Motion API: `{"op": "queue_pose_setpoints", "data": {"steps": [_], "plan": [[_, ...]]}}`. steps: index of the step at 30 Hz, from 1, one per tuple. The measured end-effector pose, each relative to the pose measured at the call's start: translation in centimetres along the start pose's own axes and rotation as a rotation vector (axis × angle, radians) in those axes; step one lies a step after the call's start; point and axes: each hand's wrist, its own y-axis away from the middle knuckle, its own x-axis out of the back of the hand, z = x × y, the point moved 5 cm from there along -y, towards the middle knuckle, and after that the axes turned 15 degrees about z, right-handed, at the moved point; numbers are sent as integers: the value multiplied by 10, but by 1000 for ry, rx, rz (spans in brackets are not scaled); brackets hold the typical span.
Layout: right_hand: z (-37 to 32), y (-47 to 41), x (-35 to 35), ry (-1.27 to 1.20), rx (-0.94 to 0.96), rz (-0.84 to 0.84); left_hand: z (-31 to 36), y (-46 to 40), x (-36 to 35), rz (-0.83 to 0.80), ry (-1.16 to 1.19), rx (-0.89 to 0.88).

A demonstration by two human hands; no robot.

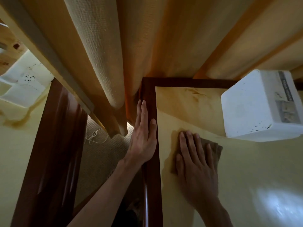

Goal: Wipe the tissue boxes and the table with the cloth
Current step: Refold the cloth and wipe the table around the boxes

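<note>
Two tissue boxes point(260, 105) point(21, 84), two tables point(246, 169) point(16, 145), one cloth point(213, 149), two hands point(142, 138) point(196, 169).

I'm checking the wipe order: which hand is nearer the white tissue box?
Right hand, on the cloth just below-left of the tissue box; left hand rests at the table's edge, farther away.

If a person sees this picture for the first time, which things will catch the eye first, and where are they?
First the two hands near the middle: the right hand presses flat on a brown cloth on the pale yellow table, while the left hand lies flat along the table's dark wooden edge. Next comes the white tissue box standing at the right, and the heavy beige curtain hanging behind the table corner.
</note>
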Motion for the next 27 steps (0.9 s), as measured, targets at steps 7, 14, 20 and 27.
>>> {"op": "queue_pose_setpoints", "data": {"steps": [7,14,20,27], "plan": [[-9,-95,-16,-72,47,-26,2,-2,0,-11,75,-62],[-20,-196,-37,-111,33,-19,3,-2,1,-20,89,-48],[-46,-190,-37,-133,162,-50,6,0,2,-39,150,-9],[-28,-106,-18,-93,198,-22,1,2,2,-68,111,142]]}}
